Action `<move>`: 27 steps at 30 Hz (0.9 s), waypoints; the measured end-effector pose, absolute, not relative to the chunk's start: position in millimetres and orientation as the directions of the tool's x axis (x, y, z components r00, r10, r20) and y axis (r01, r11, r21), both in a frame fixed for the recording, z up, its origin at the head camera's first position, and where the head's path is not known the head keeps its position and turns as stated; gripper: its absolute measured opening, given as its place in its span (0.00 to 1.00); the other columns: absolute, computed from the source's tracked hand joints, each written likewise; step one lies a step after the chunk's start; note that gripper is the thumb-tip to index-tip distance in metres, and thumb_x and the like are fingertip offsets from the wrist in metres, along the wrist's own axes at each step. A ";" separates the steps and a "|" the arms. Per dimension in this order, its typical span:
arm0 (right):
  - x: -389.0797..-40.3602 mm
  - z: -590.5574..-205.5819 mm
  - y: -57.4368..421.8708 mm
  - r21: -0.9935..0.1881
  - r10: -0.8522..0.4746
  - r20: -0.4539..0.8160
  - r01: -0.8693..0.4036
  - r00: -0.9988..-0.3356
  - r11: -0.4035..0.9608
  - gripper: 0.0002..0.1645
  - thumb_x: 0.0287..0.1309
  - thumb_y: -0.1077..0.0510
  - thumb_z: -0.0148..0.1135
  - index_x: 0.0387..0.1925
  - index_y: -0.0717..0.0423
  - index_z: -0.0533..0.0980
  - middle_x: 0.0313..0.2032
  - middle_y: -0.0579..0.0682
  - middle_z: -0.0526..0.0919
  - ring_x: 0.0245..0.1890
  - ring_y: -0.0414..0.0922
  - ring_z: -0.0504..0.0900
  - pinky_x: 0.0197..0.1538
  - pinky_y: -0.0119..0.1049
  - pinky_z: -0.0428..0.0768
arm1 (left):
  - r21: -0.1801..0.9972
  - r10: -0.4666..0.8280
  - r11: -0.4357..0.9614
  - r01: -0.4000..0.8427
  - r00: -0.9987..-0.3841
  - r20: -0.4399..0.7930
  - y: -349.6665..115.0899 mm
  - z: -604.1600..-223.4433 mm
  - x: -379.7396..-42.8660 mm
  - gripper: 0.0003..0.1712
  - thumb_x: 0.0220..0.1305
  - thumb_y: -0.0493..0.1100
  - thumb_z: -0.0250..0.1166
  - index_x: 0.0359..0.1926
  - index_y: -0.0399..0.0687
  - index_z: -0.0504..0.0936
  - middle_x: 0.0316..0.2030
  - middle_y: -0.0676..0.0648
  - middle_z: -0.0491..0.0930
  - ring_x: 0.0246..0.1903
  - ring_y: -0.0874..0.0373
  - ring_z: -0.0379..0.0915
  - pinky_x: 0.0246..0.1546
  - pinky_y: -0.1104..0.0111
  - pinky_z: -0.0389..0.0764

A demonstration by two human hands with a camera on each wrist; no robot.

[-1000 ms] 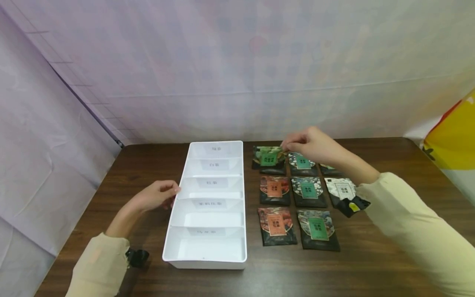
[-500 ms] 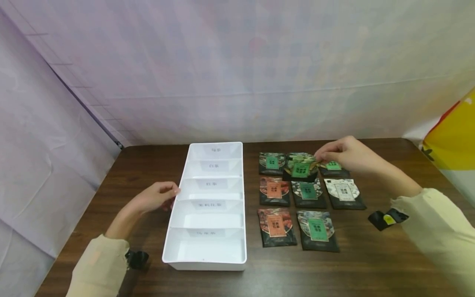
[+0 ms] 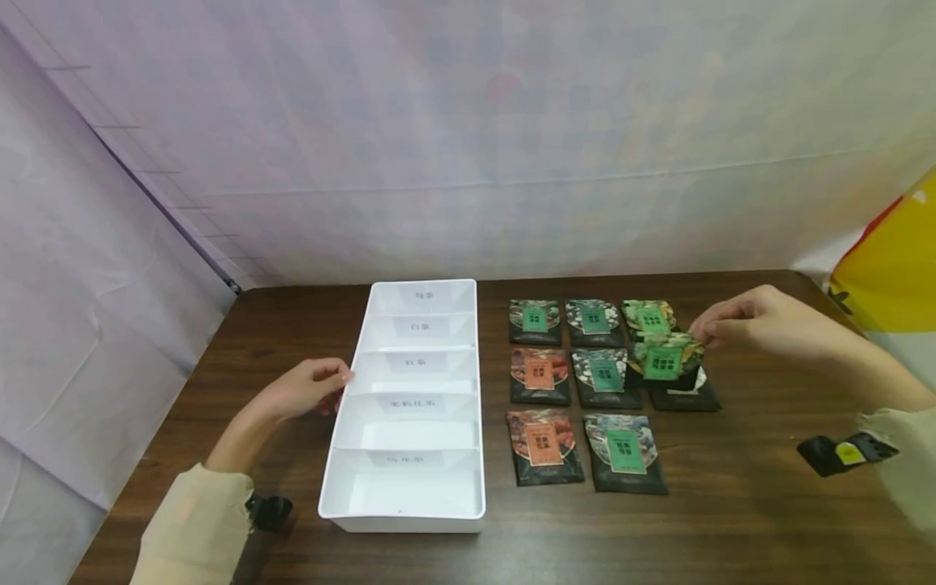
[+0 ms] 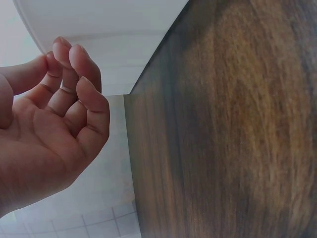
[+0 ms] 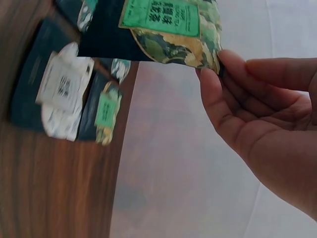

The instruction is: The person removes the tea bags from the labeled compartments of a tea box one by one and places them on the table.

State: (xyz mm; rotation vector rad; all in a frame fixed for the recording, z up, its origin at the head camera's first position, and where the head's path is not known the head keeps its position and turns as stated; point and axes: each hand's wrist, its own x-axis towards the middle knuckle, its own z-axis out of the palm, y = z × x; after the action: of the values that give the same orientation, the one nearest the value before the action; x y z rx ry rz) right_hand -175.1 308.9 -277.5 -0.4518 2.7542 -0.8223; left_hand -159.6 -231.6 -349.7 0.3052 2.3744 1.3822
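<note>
My right hand [image 3: 760, 321] pinches a tea packet [image 3: 665, 363] by its top corner. This packet has a green label and a black bottom. It hangs above the table, overlapping the white-patterned packet [image 3: 704, 398] and a green-gold packet [image 3: 648, 313] in the head view. The right wrist view shows thumb and fingertips on the corner of the held packet [image 5: 163, 29]. My left hand [image 3: 310, 386] is at the left side of a long white divided box [image 3: 402, 522]. Its thumb and index finger pinch the rim, with the other fingers curled below.
Several tea packets lie in rows right of the box, among them two orange-label ones [image 3: 539, 375] and a green-label one [image 3: 625, 455] in front. Labelled dividers [image 3: 413, 402] split the box. A pale curtain [image 3: 468, 146] hangs behind the brown table [image 3: 556, 544].
My right hand has carried the held packet rightward and toward the front, from over the back-left packet to over the right column. The left hand and box stay in place.
</note>
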 end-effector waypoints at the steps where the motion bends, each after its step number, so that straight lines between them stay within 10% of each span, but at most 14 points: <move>1: -173.5 -278.3 313.3 -0.555 -0.356 -0.132 -0.229 -0.925 0.800 0.15 0.66 0.62 0.46 0.36 0.57 0.81 0.40 0.52 0.81 0.33 0.38 0.79 0.38 0.35 0.77 | 0.870 0.366 0.493 -0.003 -0.906 -0.211 -231.7 -349.7 -159.5 0.11 0.68 0.37 0.49 0.33 0.30 0.70 0.20 0.45 0.70 0.22 0.56 0.67 0.22 0.67 0.69; 27: -156.8 -338.6 372.3 -0.751 -0.591 -0.263 -0.223 -0.763 0.622 0.13 0.62 0.70 0.46 0.33 0.65 0.79 0.37 0.54 0.82 0.35 0.36 0.79 0.35 0.36 0.79 | 0.867 0.367 0.498 0.001 -0.906 -0.210 -231.0 -348.6 -158.7 0.11 0.68 0.38 0.49 0.33 0.30 0.70 0.20 0.45 0.71 0.23 0.56 0.67 0.23 0.66 0.70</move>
State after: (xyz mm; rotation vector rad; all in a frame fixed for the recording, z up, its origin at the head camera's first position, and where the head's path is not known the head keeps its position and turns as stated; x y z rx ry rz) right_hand -156.8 372.3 -338.6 -0.6400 2.3520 -0.9952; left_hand -158.7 -231.0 -348.6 0.3061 2.3785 1.3766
